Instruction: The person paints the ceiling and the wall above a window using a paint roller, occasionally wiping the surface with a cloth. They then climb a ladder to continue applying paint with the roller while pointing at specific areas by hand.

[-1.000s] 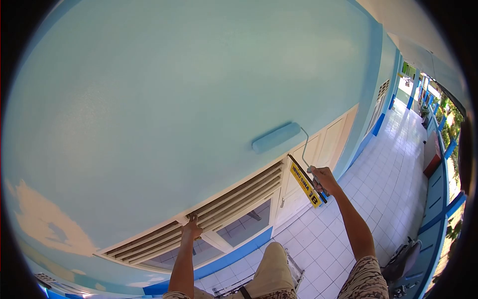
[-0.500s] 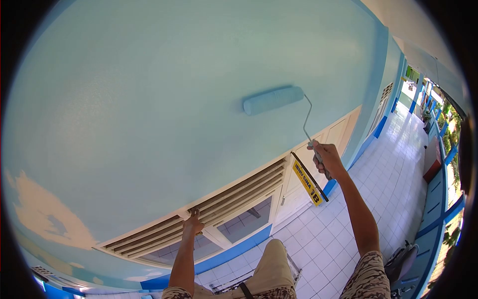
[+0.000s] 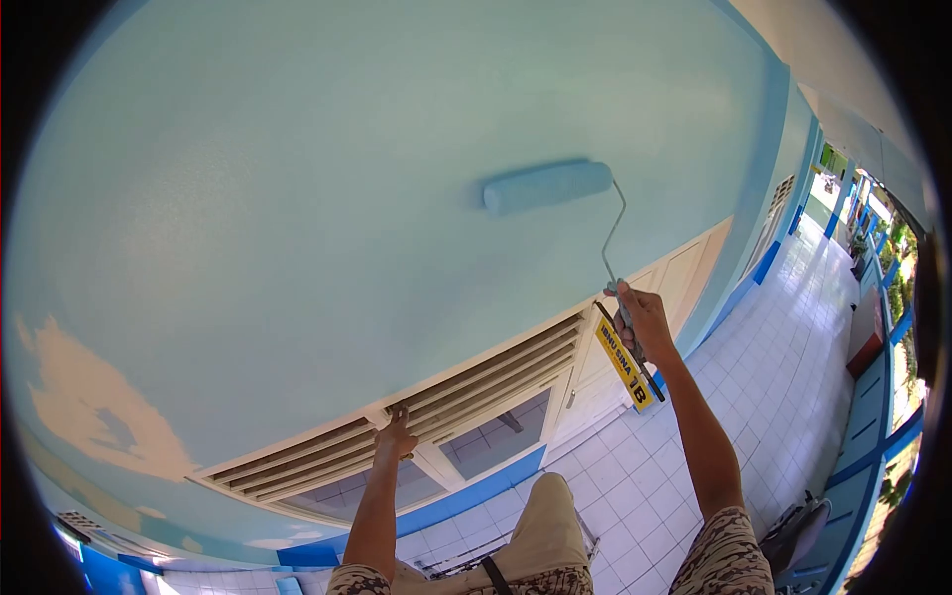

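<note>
My right hand (image 3: pixel 643 322) is wrapped round the handle of a paint roller (image 3: pixel 548 186). The light-blue sleeve lies against the pale blue-green wall (image 3: pixel 327 198), and its bent wire frame runs down to my fist. Lower down, my left hand (image 3: pixel 396 434) grips the cream window frame (image 3: pixel 421 458) at the upright between two sets of louvre slats (image 3: pixel 496 362). Its fingertips hook in at the top of the slats.
A yellow sign (image 3: pixel 623 365) sticks out from the wall beside a cream door (image 3: pixel 585 402). Bare cream patches (image 3: pixel 104 421) mark the wall at lower left. Far below lies a white tiled floor (image 3: pixel 764 367), with a blue railing (image 3: pixel 853 446) to the right. Metal bars show under my legs.
The roller has turned slightly toward level on the wall, and my right hand has shifted a little. My left hand keeps its hold on the frame while the view has swung slightly.
</note>
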`<state>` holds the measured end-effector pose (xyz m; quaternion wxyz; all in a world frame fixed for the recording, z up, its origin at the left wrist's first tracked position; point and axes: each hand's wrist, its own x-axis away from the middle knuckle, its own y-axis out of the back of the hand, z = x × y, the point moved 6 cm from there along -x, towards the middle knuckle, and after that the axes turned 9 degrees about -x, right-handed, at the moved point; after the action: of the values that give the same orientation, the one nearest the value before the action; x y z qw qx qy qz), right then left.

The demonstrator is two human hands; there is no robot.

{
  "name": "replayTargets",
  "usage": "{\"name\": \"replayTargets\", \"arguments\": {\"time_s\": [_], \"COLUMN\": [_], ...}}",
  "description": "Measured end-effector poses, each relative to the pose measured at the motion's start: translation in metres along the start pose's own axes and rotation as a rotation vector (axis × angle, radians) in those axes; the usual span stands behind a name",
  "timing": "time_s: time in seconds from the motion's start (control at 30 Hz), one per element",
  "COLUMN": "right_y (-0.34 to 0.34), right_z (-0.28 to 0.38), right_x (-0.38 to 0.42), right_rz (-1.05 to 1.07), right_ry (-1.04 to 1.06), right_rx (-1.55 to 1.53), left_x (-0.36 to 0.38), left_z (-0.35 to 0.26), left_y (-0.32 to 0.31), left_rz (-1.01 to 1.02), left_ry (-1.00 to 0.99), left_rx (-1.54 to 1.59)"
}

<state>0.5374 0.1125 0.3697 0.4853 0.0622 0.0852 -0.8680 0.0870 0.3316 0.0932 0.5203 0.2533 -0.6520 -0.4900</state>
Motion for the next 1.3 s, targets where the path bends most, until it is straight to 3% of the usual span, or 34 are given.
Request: {"name": "replayTargets", "arguments": {"time_s": [0.2,0.33,0.4,0.53,0.6,0.8,0.93,1.07,1.3], "right_y": [0.015,0.013,0.009,-0.003,-0.011,-0.031,-0.051,-0.06,-0.039], "right_z": [-0.096,-0.102,-0.094,-0.052,-0.022,0.081,0.096,0.054,-0.064], "right_x": [0.053,0.07,0.075,0.064,0.052,0.008,-0.009,0.001,0.065], "right_rz": [-0.008,0.006,0.015,0.021,0.03,-0.002,0.025,0.046,0.005], "right_ry": [-0.304,-0.411,-0.463,-0.433,-0.34,-0.034,0.051,0.021,-0.212], "right_rx": [0.062,0.143,0.172,0.158,0.023,0.073,-0.043,-0.111,-0.022], "left_x": [-0.012,-0.008,-0.002,0.004,0.002,0.003,0.0,-0.001,-0.001], "left_z": [0.005,0.003,0.001,-0.001,0.0,-0.002,-0.001,-0.001,0.001], "left_y": [-0.013,-0.008,-0.004,0.004,0.0,-0.001,-0.004,-0.006,-0.008], "left_rz": [-0.003,-0.071,0.002,-0.018,0.01,0.005,-0.001,0.012,0.011], "left_ry": [0.019,0.022,0.027,0.033,0.016,0.034,0.02,0.052,0.021], "left_rx": [-0.028,-0.025,0.038,-0.024,0.069,0.024,0.029,0.043,0.116]}}
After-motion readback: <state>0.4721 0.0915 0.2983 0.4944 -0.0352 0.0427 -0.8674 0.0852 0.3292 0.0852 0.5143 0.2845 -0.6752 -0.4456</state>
